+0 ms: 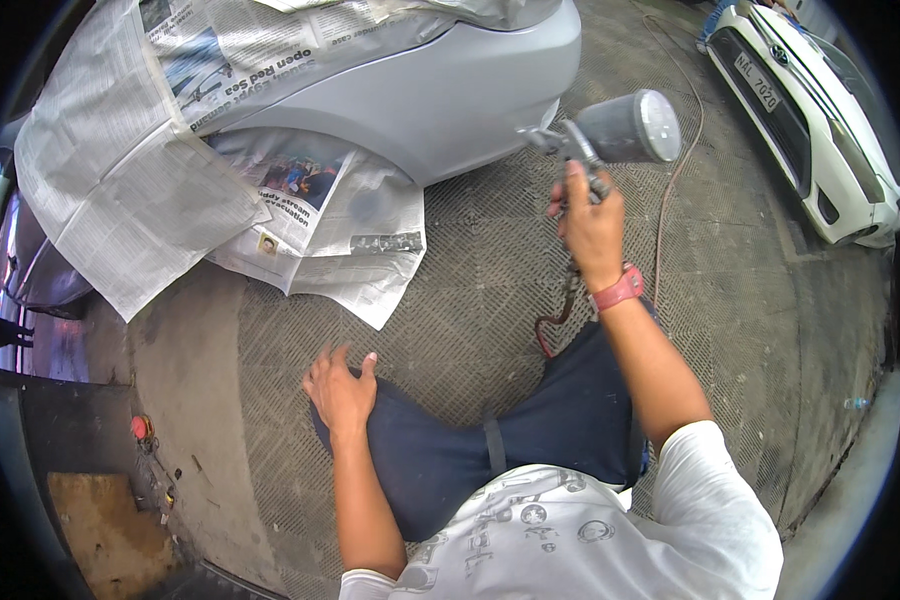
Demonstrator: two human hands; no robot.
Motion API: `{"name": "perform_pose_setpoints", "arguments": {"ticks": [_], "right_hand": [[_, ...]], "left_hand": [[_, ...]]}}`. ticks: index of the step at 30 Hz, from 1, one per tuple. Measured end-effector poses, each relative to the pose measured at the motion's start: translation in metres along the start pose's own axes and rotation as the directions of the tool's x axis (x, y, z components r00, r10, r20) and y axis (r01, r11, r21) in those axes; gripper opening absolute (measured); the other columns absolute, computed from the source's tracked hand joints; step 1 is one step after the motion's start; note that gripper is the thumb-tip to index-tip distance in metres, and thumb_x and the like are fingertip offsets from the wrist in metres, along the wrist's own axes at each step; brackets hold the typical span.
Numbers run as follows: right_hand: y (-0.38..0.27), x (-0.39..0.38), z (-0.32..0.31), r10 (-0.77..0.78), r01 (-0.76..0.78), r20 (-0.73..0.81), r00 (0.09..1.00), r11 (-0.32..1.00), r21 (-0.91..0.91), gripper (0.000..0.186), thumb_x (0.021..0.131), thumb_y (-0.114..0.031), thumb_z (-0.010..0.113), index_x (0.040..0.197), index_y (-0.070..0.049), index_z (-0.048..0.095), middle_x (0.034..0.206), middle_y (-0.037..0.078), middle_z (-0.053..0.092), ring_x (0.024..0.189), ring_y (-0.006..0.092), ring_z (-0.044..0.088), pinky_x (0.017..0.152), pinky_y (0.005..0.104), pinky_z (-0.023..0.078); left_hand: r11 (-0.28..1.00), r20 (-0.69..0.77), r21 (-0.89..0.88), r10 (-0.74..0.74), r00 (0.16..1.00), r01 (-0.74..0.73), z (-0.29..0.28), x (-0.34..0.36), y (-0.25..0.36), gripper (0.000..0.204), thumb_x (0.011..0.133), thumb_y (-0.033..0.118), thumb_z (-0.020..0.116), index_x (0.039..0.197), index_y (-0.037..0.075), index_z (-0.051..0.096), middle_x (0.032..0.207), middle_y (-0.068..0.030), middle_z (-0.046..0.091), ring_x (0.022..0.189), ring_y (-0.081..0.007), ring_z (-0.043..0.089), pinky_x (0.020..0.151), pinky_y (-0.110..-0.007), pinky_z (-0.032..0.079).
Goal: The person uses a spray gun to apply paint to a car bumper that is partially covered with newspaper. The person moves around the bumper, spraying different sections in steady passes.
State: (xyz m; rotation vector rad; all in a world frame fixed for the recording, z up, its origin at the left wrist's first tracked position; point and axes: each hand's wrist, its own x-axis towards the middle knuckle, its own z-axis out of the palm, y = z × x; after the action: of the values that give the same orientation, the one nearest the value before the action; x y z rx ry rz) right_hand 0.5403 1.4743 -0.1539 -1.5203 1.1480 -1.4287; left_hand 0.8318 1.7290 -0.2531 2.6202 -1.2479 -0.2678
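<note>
My right hand [592, 225] is wrapped round the handle of a spray gun [582, 150], raised beside the car's corner. A grey paint cup [625, 128] sits on the gun, tilted toward the right. The gun's nozzle end points left at the silver-grey car panel [450, 95], apart from it. From below the handle hangs a dark red air hose [555, 322]. My left hand [340, 388] rests on my left knee with its fingers spread and nothing in it. Newspaper sheets [140, 215] cover the car's left part and the wheel opening below the arch.
A white car [810, 120] stands at the far right. A long thin hose [673, 175] runs over the patterned floor [450, 330]. At the lower left lie a brown board [110, 530] and a red round object [141, 428] with a cord.
</note>
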Motion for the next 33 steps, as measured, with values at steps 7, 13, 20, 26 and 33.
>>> {"name": "perform_pose_setpoints", "arguments": {"ticks": [7, 13, 20, 26, 33], "right_hand": [[-0.028, -0.052, 0.068, -0.021, 0.008, 0.225, 0.974, 0.998, 0.055, 0.043, 0.11, -0.024, 0.068, 0.145, 0.001, 0.066, 0.079, 0.007, 0.072, 0.066, 0.0116, 0.067, 0.063, 0.0305, 0.056], [-0.018, -0.055, 0.07, 0.093, -0.134, 0.294, 0.951, 0.983, 0.125, 0.043, 0.111, -0.026, 0.067, 0.143, 0.002, 0.067, 0.08, 0.005, 0.071, 0.066, 0.0102, 0.066, 0.062, 0.0294, 0.056], [0.016, -0.017, 0.01, 0.107, -0.106, -0.002, 0.994, 0.992, 0.068, 0.031, 0.114, -0.029, 0.062, 0.115, 0.001, 0.068, 0.08, 0.003, 0.069, 0.063, 0.0095, 0.066, 0.051, 0.0252, 0.05], [0.043, 0.037, -0.042, 0.085, -0.076, -0.166, 0.983, 0.996, 0.056, 0.032, 0.114, -0.032, 0.061, 0.111, 0.0, 0.067, 0.079, 0.003, 0.068, 0.061, 0.0103, 0.066, 0.046, 0.0258, 0.048], [0.066, 0.082, -0.07, 0.057, -0.075, -0.361, 0.931, 0.997, -0.036, 0.035, 0.115, -0.035, 0.059, 0.115, 0.0, 0.066, 0.08, 0.004, 0.068, 0.062, 0.0117, 0.067, 0.046, 0.0264, 0.05]], "left_hand": [[1.0, 0.003, 0.015, 0.012, 1.0, -0.012, 0.005, 0.002, 0.007, 0.057, 0.098, 0.045, 0.078, 0.141, 0.009, 0.072, 0.158, -0.0179, 0.058, 0.149, -0.035, 0.05, 0.13, -0.055, 0.025], [1.0, 0.0, 0.027, 0.006, 1.0, -0.006, 0.005, 0.001, 0.01, 0.058, 0.097, 0.047, 0.077, 0.142, 0.011, 0.072, 0.16, -0.0152, 0.057, 0.151, -0.0337, 0.048, 0.131, -0.052, 0.024], [1.0, 0.006, 0.017, 0.001, 1.0, -0.001, -0.005, -0.004, 0.011, 0.055, 0.098, 0.044, 0.078, 0.141, 0.012, 0.072, 0.158, -0.0154, 0.058, 0.149, -0.0336, 0.05, 0.131, -0.054, 0.026], [1.0, -0.033, 0.021, 0.017, 0.999, -0.017, -0.006, -0.008, 0.007, 0.055, 0.096, 0.043, 0.079, 0.141, 0.012, 0.072, 0.159, -0.0155, 0.058, 0.148, -0.0341, 0.051, 0.13, -0.054, 0.027], [0.999, -0.042, 0.032, 0.02, 0.999, -0.019, -0.008, -0.013, 0.004, 0.055, 0.096, 0.042, 0.079, 0.142, 0.011, 0.071, 0.159, -0.0166, 0.057, 0.148, -0.0344, 0.051, 0.13, -0.054, 0.027]]}}
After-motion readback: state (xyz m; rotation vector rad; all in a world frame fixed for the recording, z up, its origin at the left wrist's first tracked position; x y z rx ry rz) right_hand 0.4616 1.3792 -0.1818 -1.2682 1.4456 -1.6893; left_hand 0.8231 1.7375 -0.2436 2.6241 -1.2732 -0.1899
